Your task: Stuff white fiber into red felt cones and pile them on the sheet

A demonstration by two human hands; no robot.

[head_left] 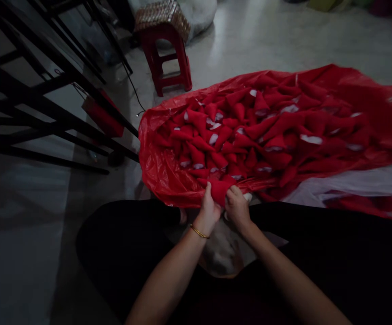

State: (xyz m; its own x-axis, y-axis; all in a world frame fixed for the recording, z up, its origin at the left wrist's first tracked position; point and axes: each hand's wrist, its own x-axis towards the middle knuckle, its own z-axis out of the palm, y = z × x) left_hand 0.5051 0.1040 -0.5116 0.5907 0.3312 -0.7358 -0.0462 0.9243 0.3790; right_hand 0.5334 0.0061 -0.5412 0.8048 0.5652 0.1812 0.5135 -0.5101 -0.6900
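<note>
A red cloth piece [219, 191] is held between my two hands at the near edge of a large red plastic bag [162, 180]. My left hand [209, 208], with a gold bangle at its wrist, grips the piece from the left, thumb on top. Closed fingers of my right hand [238, 206] pinch its right side. Inside the open bag lie several red cone-shaped cloth pieces [199, 119], many showing white stuffing at one end. Below my hands, between the legs, sits a container of whitish stuffing [221, 250], partly hidden by my forearms.
A red plastic stool [168, 58] with a woven box [162, 18] on it stands beyond the bag. Black metal frames [57, 104] rise at the left. White translucent plastic [344, 185] lies along the bag's near right side.
</note>
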